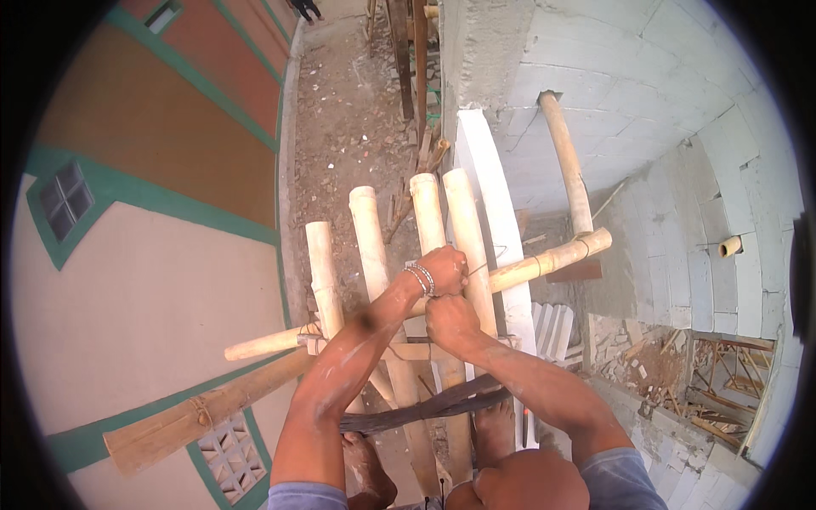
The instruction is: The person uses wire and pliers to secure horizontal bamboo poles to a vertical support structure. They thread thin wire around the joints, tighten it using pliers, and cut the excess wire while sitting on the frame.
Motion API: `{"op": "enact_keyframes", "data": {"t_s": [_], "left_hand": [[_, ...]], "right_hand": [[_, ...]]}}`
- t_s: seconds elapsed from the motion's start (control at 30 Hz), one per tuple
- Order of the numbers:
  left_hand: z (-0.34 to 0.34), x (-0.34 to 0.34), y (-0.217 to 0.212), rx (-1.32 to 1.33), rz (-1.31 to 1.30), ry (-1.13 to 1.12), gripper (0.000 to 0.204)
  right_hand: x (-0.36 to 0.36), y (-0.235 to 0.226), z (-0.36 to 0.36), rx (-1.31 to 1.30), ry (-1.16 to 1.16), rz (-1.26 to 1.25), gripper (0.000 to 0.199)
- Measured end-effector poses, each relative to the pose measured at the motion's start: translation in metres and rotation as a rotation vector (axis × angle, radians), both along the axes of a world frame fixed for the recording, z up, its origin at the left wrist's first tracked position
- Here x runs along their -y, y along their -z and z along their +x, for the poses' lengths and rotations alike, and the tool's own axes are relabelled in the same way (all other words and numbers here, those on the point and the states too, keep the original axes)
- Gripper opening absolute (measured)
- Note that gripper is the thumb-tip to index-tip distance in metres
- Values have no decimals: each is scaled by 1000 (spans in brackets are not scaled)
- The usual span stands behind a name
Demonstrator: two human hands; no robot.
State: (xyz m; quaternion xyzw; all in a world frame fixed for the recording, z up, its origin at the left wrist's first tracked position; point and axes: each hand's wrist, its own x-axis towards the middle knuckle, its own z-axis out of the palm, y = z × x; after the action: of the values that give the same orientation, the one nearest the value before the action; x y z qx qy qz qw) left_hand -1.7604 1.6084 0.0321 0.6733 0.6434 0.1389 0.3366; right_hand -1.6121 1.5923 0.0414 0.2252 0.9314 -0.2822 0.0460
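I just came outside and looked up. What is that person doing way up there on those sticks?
A person is perched high on a scaffold of pale bamboo poles beside a grey block wall. Both hands meet where the upright poles cross a horizontal bamboo crossbar. The left hand, with beaded bracelets on its wrist, is closed around thin wire at the joint. The right hand grips just below it. Bare feet rest on a dark plank, and the rubble-strewn ground lies far below.
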Motion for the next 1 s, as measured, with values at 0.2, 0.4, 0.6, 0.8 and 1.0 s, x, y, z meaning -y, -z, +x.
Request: {"op": "enact_keyframes", "data": {"t_s": [0.2,0.4,0.6,0.8,1.0], "left_hand": [[-5,-13,-6,62,-245,116,38],[-6,28,-1,295,-92,-319,74],[43,87,25,291,369,-1154,21],[114,99,30,76,601,-1108,13],[118,92,50,22,702,-1219,18]], "right_hand": [[-9,-7,-11,149,-300,153,13],[-28,-2,-6,-74,-583,608,17],[-40,-6,-2,16,-256,185,16],[-71,24,-12,139,-49,-62,24],[-72,-3,10,-44,-557,314,24]]}}
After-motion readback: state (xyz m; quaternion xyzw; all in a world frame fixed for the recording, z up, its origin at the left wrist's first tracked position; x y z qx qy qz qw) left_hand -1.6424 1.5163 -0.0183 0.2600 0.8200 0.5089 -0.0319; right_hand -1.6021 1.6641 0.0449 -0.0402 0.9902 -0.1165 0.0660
